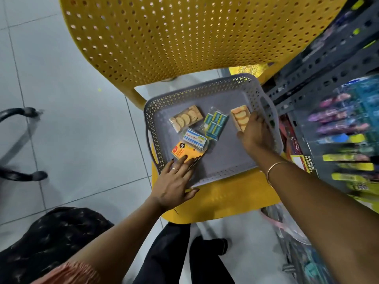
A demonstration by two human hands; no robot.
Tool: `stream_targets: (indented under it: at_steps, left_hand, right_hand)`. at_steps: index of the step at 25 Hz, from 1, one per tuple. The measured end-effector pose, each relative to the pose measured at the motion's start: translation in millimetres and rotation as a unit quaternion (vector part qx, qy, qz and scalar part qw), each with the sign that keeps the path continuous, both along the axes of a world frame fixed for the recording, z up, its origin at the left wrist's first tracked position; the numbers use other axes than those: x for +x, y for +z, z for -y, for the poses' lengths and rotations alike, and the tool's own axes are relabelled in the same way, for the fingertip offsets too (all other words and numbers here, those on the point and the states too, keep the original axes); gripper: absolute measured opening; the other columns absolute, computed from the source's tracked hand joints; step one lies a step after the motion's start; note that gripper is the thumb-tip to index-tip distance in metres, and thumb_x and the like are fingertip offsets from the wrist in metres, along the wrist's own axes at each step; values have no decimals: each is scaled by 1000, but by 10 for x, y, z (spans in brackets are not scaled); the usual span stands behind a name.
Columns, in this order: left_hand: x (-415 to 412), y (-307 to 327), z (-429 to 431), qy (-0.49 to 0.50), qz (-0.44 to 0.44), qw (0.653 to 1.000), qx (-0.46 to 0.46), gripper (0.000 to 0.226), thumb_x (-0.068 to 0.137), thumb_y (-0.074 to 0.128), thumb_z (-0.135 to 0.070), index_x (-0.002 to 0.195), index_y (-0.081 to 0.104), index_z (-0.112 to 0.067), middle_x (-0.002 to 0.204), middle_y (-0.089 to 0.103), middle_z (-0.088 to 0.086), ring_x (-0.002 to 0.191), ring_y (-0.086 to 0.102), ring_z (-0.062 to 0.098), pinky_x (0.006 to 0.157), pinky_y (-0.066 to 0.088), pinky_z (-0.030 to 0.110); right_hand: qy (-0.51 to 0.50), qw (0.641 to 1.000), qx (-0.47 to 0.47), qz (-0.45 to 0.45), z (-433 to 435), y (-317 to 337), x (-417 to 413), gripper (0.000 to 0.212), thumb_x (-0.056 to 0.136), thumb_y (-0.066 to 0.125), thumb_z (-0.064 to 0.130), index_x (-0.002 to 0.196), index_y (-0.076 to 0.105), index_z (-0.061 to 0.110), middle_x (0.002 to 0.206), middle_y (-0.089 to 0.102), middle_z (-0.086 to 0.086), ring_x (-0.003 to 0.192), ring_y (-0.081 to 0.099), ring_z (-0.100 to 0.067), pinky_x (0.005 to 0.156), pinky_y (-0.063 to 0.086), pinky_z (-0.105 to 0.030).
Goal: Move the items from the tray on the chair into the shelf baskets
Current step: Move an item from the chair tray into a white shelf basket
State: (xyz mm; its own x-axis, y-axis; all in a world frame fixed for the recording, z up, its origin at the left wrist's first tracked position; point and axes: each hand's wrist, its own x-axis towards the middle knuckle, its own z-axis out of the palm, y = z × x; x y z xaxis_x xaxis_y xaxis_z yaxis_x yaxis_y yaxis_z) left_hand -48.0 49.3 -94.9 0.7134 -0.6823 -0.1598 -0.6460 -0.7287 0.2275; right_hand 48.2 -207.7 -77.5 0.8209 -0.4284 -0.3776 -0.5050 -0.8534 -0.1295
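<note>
A grey perforated tray [223, 171] sits on the seat of a yellow chair [229, 197]. Inside lie a biscuit pack [185, 118], a clear bag of small teal boxes [215, 125], a blue-and-white Maruti Mari pack [193, 138], an orange box [185, 153] and an orange biscuit pack [240, 117] at the right wall. My left hand [176, 183] rests over the tray's near left rim, fingertips touching the orange box, fingers spread. My right hand [256, 136] lies on the near end of the orange biscuit pack, fingers curling around it.
The chair's perforated yellow back [184, 33] rises behind the tray. A grey metal shelf [320, 64] with blurred colourful goods runs along the right. A black chair base [18, 144] stands on the tiled floor at left. My dark-clad legs are below the seat.
</note>
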Motion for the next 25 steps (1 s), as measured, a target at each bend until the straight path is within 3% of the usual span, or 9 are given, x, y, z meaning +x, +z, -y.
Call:
stream_targets:
  at_steps: [5,7,11,15,20,22,25]
  left_hand:
    - [8,55,-2,-11,-11,1000,15,66,83,37,-61,116,61,-8,132,53,17,128,39,35,100,33,56]
    - [24,160,-4,-12,-19,1000,5,72,87,31,-65,122,59,-8,135,50,17,130,36,33,105,28,52]
    - [329,601,98,-4,-11,999,-44,76,90,23,-68,127,55,-9,141,44,15,133,31,30,109,12,44]
    - [917,1306,570,-22,26,990,-134,77,91,25,-67,129,51,-6,143,41,16,132,33,32,106,20,47]
    - [1390,2455,1668,-132,121,959,-218,76,93,20,-62,126,51,-1,138,44,20,127,39,34,102,28,46]
    - [1435,2914,2141,-170,136,947,-237,76,93,19,-61,126,51,0,135,48,19,122,44,35,98,39,44]
    - [1436,3323,2732,-238,149,928,-246,72,90,33,-58,131,46,-1,133,48,18,121,44,31,97,40,40]
  right_hand:
    - [13,998,27,46,39,311,-85,53,78,68,15,120,40,-2,127,51,-29,113,51,-44,80,47,-46]
    - [24,997,49,63,52,594,-110,51,80,66,18,120,41,-1,126,53,-26,113,52,-42,74,46,-42]
    - [32,990,80,111,135,1483,-88,44,81,65,20,115,43,4,120,56,-21,112,52,-39,77,46,-43]
    - [43,975,88,198,363,2735,-37,42,79,63,21,116,46,10,120,59,-16,110,54,-37,77,46,-42]
    - [20,959,91,267,756,4183,-324,52,77,66,18,125,47,17,125,60,-9,113,56,-29,83,44,-34]
    - [-8,957,73,280,965,4606,-551,50,77,66,19,124,48,18,123,61,-8,110,57,-29,86,45,-36]
    - [-70,950,43,303,1338,4941,-861,49,74,67,20,120,52,20,118,64,-8,102,61,-29,84,49,-39]
